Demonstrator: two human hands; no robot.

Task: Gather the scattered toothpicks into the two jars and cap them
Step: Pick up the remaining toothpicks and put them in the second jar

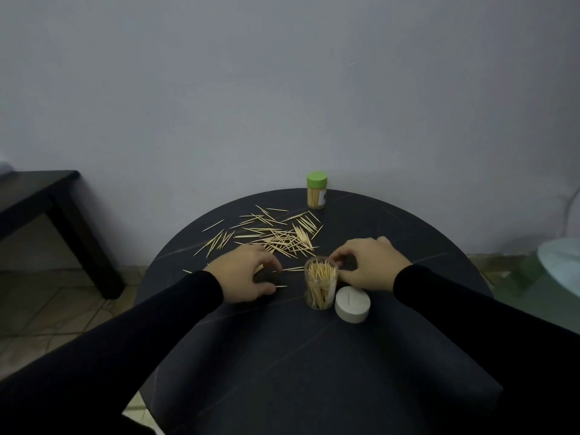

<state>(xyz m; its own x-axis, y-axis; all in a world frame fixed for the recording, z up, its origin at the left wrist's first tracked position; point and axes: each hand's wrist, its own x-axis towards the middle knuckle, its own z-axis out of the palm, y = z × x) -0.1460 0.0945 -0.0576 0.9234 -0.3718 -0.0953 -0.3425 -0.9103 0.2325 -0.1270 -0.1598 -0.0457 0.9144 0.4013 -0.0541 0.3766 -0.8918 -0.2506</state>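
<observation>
On the round tabletop (pixel 314 356), head view: open jar (pixel 321 285) stands w/ white cap (pixel 352 304) touching it, close for capping. Left hand (pixel 243 273) curls fingers, raking toothpicks (pixel 276 237), prob. pinching some. Right hand (pixel 367 265) pinches at jar rim, likely dropping picks in. Green-capped jar (pixel 317 190) sits at far edge, done.

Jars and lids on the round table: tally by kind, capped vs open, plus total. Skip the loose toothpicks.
Capped jars: 1, the green-lidded jar at the far edge
Open jars: 1, the clear jar near the right hand
Loose lids: 1, the white lid beside the clear jar
Total: 3
</observation>
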